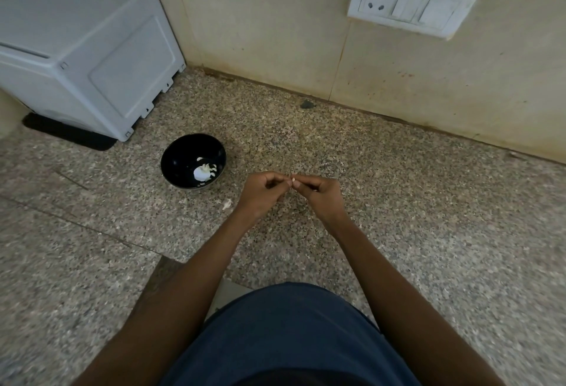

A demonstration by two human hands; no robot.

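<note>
Over the speckled surface (pixel 398 202) the left hand (pixel 263 194) and right hand (pixel 321 194) meet at the fingertips, together pinching a small pale piece (pixel 293 178) between them. A pale scrap (pixel 227 203) lies just left of the left hand, and a black bowl (pixel 176 160) with white bits sits farther left.

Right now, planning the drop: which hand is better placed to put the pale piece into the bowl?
Probably left: left hand and right hand both pinch the pale piece, but left is nearer the black bowl.
</note>
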